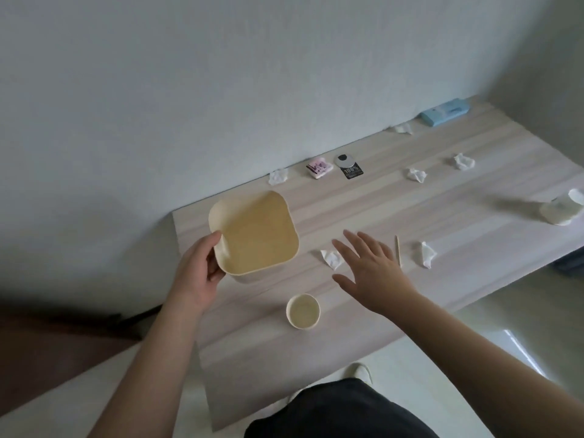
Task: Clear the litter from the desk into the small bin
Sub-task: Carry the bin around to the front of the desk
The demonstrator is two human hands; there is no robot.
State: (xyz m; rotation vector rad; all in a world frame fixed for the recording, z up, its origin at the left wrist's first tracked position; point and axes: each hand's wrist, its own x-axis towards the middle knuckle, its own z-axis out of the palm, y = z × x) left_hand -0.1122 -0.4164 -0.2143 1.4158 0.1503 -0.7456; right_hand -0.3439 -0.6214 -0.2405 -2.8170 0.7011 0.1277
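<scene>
A cream square bin (252,232) stands at the left end of the pale wooden desk (363,210), and nothing lies inside it. My left hand (202,273) grips its near-left rim. My right hand (373,270) hovers open, fingers spread, just right of a crumpled white tissue (331,258). A thin wooden stick (398,250) lies right beside that hand. Further crumpled tissues lie at the near right (426,255), mid desk (416,174), farther right (463,161), by the wall (278,176) and at the back (404,129).
A small paper cup (303,311) stands upright near the front edge. A pink packet (319,167) and a black-and-silver packet (348,166) sit by the wall. A blue pack (445,111) rests at the far right corner. A crushed white cup (562,210) lies at the right.
</scene>
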